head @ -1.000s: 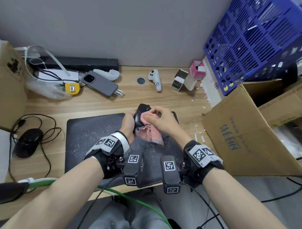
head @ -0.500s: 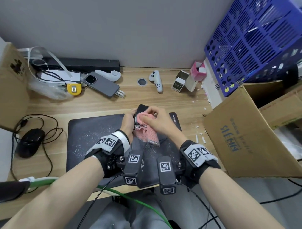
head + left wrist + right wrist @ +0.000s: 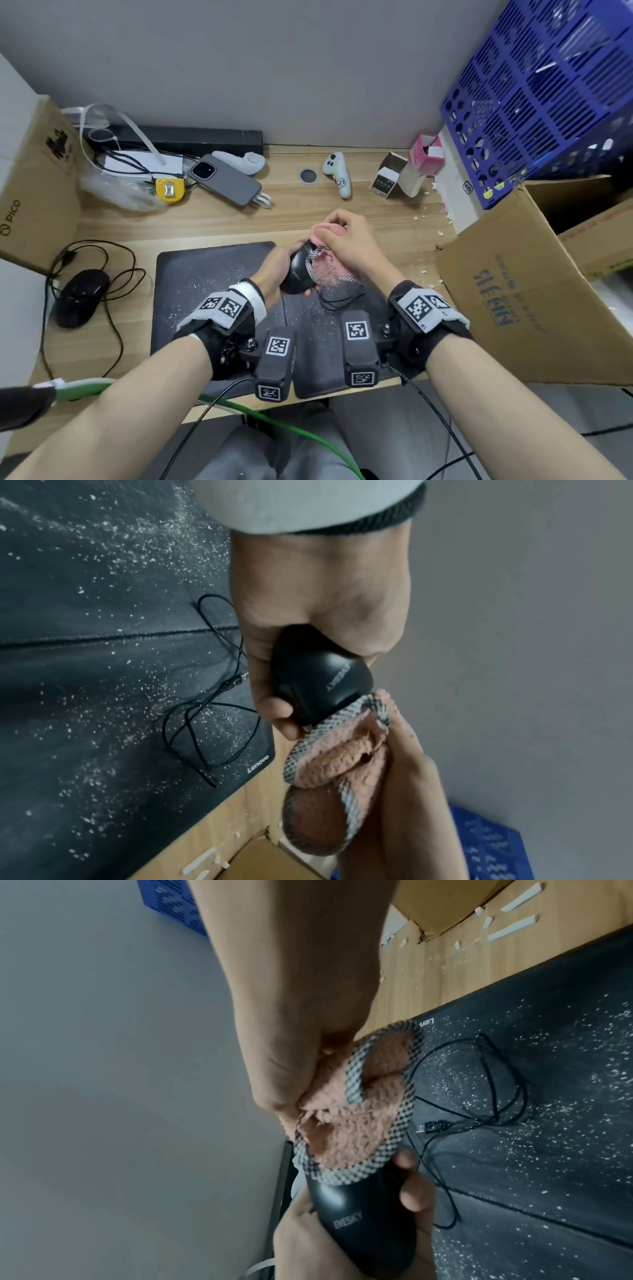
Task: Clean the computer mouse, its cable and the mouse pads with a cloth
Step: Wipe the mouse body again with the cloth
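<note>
My left hand [image 3: 279, 270] [image 3: 291, 653] [image 3: 342, 1240] grips a black computer mouse [image 3: 298, 272] [image 3: 318, 677] [image 3: 363, 1223], lifted above the dark mouse pads [image 3: 205, 287] [image 3: 85, 615] [image 3: 548, 1123]. My right hand [image 3: 346, 240] [image 3: 287, 1042] holds a bunched pink cloth [image 3: 327, 267] [image 3: 339, 769] [image 3: 356, 1112] with a checked border against the mouse's front end. The mouse's thin black cable [image 3: 339, 299] [image 3: 202, 723] [image 3: 479, 1096] lies in loops on the pad below, its plug end free. White specks are scattered over both pads.
A second black mouse [image 3: 80, 296] with cable lies left of the pads. Phone [image 3: 224, 180], white controller [image 3: 337, 173], small boxes [image 3: 394, 178] sit at the desk's back. A large cardboard box [image 3: 513, 291] and blue crate [image 3: 548, 96] crowd the right.
The right hand with the cloth has slid from the mouse's top toward its far front end. More of the mouse's black body shows in the left hand.
</note>
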A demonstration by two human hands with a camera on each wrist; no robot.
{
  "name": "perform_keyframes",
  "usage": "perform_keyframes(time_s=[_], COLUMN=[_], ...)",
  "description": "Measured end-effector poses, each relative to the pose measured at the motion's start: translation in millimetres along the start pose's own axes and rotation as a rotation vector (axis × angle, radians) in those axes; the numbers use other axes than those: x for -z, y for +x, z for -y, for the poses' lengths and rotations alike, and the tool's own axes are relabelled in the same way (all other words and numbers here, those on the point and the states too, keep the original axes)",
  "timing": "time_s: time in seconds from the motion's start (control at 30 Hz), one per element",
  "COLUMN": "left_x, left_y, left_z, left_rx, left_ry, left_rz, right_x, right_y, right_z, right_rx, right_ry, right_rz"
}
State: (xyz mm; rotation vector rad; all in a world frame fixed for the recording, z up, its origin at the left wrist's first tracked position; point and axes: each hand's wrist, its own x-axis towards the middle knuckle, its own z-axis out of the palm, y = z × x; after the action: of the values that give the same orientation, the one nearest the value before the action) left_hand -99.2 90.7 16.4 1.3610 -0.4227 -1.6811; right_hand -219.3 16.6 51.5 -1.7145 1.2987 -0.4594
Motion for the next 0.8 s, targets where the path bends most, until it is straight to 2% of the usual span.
perform_keyframes(time_s=[0.17,0.23,0.3,0.4,0.53,0.67,0.8], left_x=[11,16,17,15,8,8,10], left_y=[3,4,3,1,0,8,15], left_z=[-14,-20,-22,-16,-9,-11,-8], left_rx=[-0.013,-0.049,-0.067,-0.032,-0.013,-0.024,-0.015], left_ry=[-0.189,-0.231,-0.244,-0.250,-0.226,-0.213,-0.211], left_rz=[-0.115,-0.128,-0.131,-0.102,-0.075,-0.202,-0.351], right_x=[8,9,13,19,12,-3,-10], right_y=[-6,-14,-16,-7,5,-1,-17], right_z=[-22,-36,-40,-25,0,5,6], right_rx=[-0.104,-0.165,-0.196,-0.155,-0.077,-0.094,-0.027], right_ry=[0.030,0.035,0.088,0.158,0.181,0.154,0.132], right_rz=[0.022,0.056,0.015,-0.036,-0.018,0.066,0.218])
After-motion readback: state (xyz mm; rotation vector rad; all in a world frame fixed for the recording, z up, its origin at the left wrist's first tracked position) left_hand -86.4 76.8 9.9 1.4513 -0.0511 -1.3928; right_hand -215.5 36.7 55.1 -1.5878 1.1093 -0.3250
